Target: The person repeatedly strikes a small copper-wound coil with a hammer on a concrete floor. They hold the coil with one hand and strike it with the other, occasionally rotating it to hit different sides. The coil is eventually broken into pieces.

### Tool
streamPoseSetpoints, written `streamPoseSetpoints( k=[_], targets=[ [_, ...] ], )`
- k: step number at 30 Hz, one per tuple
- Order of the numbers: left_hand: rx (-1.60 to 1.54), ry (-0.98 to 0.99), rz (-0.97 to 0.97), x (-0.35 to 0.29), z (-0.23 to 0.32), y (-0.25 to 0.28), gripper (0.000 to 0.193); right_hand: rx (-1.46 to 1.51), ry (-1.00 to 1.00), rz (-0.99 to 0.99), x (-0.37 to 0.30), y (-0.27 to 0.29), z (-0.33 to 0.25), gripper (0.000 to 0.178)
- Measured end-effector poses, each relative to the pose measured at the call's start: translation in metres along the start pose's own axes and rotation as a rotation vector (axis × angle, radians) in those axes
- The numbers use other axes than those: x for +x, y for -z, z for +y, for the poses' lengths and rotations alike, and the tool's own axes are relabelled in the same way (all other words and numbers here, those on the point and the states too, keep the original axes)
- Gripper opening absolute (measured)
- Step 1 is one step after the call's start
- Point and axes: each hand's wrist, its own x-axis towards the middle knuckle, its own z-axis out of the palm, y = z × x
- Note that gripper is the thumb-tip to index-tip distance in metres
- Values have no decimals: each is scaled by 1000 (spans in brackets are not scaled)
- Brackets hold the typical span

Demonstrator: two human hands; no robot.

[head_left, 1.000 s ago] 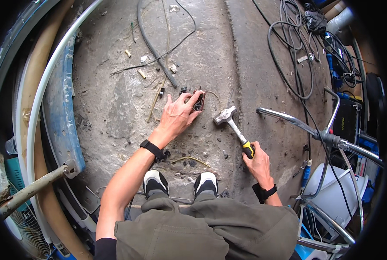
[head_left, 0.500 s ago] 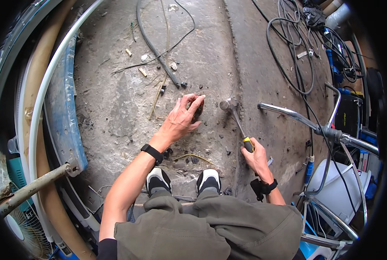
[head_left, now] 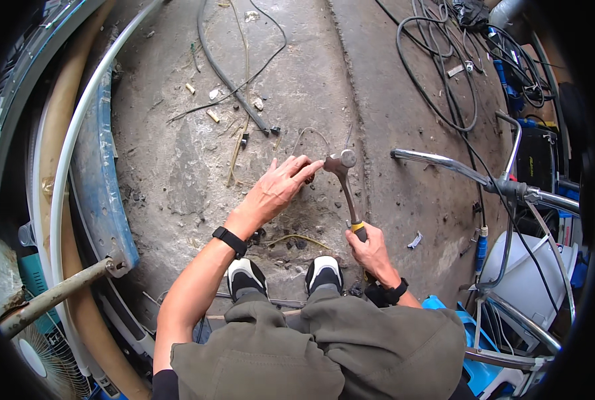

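Shows at the far lower left a white round fan with a wire guard point(head_left: 34, 357). Has just right of it a long tan tube point(head_left: 48, 157) and a narrow curved white strip point(head_left: 57, 193), side by side, then a long, scuffed, blue-painted panel point(head_left: 94, 180) with a rusty metal pole point(head_left: 57, 297) reaching its lower end. Reveals next a thick grey hose point(head_left: 231, 85) on the stained grey concrete floor point(head_left: 311, 73).

Stretches the left grip point(head_left: 277, 183), a bare hand with a black band point(head_left: 229, 241) at the wrist, low over the floor, ahead of the black-and-white shoes point(head_left: 247, 277). Hides under its fingertips most of a small dark brown object point(head_left: 309, 179) on the concrete. Cannot tell there a pinch from mere covering.

Places the head of a silver-grey metal hammer with a yellow-and-black handle point(head_left: 348, 193) right beside those fingertips. Cannot tell contact from a narrow gap. Wraps the right grip point(head_left: 371, 250), also bare, firmly around the handle.

Shows farther right a chrome tubular frame point(head_left: 437, 160), then, near the right rim, a whitish plastic tub point(head_left: 517, 273) partly behind its legs.
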Motion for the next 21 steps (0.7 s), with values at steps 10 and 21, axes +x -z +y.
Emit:
streamPoseSetpoints(
  k=[10,21],
  targets=[
    [-305,443,264,-6,7,-3,44,-107,134,105,-3,-7,-23,32],
    [-458,333,204,-12,-11,-22,58,-4,127,98,-7,-28,-15,32]
  ],
)
